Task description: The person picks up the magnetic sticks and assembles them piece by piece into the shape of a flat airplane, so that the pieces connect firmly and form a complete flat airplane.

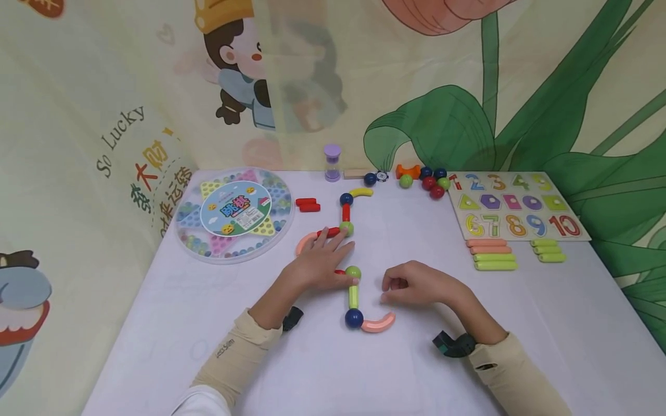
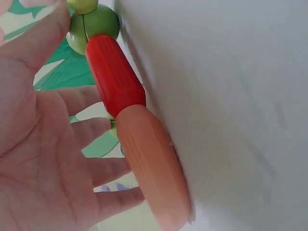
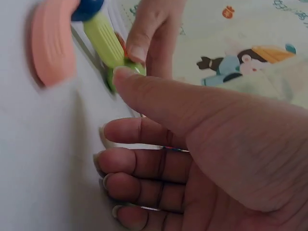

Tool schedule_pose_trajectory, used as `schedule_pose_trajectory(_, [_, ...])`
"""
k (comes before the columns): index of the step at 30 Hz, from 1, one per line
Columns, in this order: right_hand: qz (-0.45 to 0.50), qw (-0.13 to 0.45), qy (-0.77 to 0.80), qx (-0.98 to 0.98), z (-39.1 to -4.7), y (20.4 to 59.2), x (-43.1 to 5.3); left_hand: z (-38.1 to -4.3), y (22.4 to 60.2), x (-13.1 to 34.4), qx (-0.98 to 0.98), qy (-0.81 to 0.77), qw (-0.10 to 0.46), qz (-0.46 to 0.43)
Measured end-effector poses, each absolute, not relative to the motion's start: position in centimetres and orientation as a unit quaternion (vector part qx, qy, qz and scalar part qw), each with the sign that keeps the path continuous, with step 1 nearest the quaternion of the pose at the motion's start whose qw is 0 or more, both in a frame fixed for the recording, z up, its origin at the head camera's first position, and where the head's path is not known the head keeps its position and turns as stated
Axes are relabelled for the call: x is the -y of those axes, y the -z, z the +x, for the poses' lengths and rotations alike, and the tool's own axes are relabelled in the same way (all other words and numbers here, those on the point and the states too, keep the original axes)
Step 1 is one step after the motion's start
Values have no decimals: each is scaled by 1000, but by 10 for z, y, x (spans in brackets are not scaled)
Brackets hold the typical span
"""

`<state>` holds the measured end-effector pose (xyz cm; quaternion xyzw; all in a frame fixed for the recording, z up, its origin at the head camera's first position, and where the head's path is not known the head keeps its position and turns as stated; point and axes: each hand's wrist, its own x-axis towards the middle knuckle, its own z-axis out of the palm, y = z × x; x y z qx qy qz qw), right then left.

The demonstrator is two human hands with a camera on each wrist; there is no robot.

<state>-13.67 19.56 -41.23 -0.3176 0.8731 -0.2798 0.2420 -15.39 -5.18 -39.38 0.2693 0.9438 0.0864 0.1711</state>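
Observation:
My left hand (image 1: 322, 264) lies spread over the left side of a chain of toy rods and balls, its fingers fairly straight. Its thumb is by the lower green ball (image 1: 353, 271), its fingers near the upper green ball (image 1: 347, 229). In the left wrist view, a red rod (image 2: 115, 77) joins a green ball to a salmon rod (image 2: 154, 168) beside the fingers. A lime rod (image 1: 354, 297) runs down to a blue ball (image 1: 354, 318) with a curved salmon rod (image 1: 378, 323). Right of the chain, my right hand (image 1: 418, 283) is loosely curled and holds nothing.
At the back left lies a round board game (image 1: 285, 231); two red rods (image 1: 309, 205) sit beside it. Behind the chain stands a purple hourglass (image 1: 332, 163). Loose balls (image 1: 436, 191) lie at the back, near a number puzzle board (image 1: 458, 222) with several rods (image 1: 494, 266) before it.

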Motion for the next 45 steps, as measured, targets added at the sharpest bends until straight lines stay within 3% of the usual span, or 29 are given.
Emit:
schedule_pose_trajectory(6, [-270,195,281,-900,-178,410,-210,-175,384,49,-952,-88,96,277])
schedule_pose_trajectory(12, [-142,64,293,-943,-243,407,-216,-230,371,35,-959,-161,36,232])
schedule_pose_trajectory(16, [-58,-48,281,-957,-280,399,-219,-269,368,21,-966,-182,38,182])
schedule_pose_trajectory(19, [-34,-95,234,-967,-297,398,-223,-288,370,11,-970,-183,60,148])
schedule_pose_trajectory(21, [-9,-94,187,-978,-304,398,-226,-295,375,6,-973,-176,80,125])
schedule_pose_trajectory(24, [46,-47,130,-989,-308,400,-232,-300,382,4,-977,-163,105,93])
schedule_pose_trajectory(29, [94,15,92,-991,-301,405,-240,-302,393,2,-980,-156,105,72])
schedule_pose_trajectory(39, [11,69,273,-959,-292,412,-217,-311,405,-3,-977,-181,100,43])
schedule_pose_trajectory(45, [-10,57,344,-937,-304,425,-190,-312,409,-7,-974,-202,91,49])
